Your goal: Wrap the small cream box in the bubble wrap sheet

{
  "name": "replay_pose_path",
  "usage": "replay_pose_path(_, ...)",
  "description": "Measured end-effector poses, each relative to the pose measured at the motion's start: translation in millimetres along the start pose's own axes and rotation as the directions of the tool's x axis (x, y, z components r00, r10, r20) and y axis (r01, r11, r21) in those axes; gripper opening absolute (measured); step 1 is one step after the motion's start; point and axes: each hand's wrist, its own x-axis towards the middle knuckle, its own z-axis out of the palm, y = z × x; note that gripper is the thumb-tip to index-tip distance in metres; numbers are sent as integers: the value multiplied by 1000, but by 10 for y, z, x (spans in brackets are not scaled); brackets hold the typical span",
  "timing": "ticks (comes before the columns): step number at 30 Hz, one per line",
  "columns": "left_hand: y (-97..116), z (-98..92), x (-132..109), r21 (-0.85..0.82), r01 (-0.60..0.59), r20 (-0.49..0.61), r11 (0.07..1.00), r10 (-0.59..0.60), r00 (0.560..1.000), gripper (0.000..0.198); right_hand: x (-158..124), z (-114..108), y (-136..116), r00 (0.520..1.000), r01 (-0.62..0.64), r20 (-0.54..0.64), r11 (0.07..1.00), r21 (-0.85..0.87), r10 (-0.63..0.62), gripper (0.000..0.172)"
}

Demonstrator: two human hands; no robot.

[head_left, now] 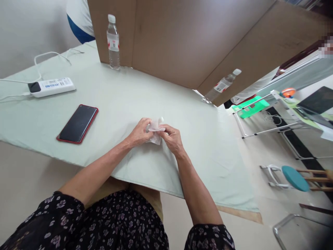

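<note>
Both my hands meet over the pale green tablecloth [208,152], near the table's front edge. Between them is a small, crumpled, translucent white piece that looks like thin plastic or tissue [156,125]. My left hand [141,132] closes on its left side, fingers curled. My right hand [173,138] pinches its right edge between thumb and fingers. A lower flap of the piece hangs down between the hands towards the cloth. Whether anything lies inside it I cannot tell. Left of my left hand, a dark phone in a red case [78,124] lies flat.
A white power strip [53,86] with cables lies at the left. Tall cardboard panels [166,41] stand along the back, with one water bottle [113,43] upright and another bottle [223,85] at the right. Beyond are a teal stool [295,178] and a side table with a laptop [318,102].
</note>
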Motion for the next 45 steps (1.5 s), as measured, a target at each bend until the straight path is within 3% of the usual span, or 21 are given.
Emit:
replay_pose_path(3,6,-22,-7,-89,24,16,996,-23,1000,16,-46,8,-10,999,42,-1,998,-51,-42,17)
replay_pose_path(9,41,-44,-30,-327,132,129,936,-94,987,36,-154,-123,-5,984,128,138,986,-104,-113,23)
replay_pose_path(13,26,-49,-28,-370,153,155,916,-101,983,35,-258,-177,79,950,244,244,948,-203,-193,49)
replay_pose_path(15,20,-51,-26,-363,157,159,918,-105,982,34,-291,-145,140,941,306,228,915,-261,-250,53)
replay_pose_path(18,18,-47,-19,-315,160,129,936,-124,984,33,-283,-62,203,946,321,142,896,-307,-291,40)
replay_pose_path(23,47,-81,-4,-243,140,71,960,-126,989,30,-215,24,159,989,151,22,983,-108,-149,33)
replay_pose_path(25,73,-126,-7,-260,147,129,954,-116,985,30,-217,33,122,1000,-4,-6,999,37,4,36)
replay_pose_path(28,110,-188,-24,-312,185,294,932,-91,952,37,-234,30,96,977,-213,19,962,170,213,39)
replay_pose_path(32,115,-193,-50,-299,211,377,931,-88,922,43,-228,20,92,949,-312,40,922,227,311,44)
replay_pose_path(35,91,-163,-56,-344,266,371,901,-129,919,43,-227,-4,59,967,-252,-19,962,106,255,45)
replay_pose_path(39,61,-141,-49,-461,332,353,823,-173,919,56,-294,-95,-3,980,-81,-192,982,-168,48,48)
replay_pose_path(41,63,-140,-46,-485,343,334,804,-192,923,60,-338,-139,-7,986,9,-156,955,-295,-57,54)
replay_pose_path(45,106,-143,-54,-504,339,323,795,-191,927,65,-369,-134,35,980,190,26,877,-442,-200,71)
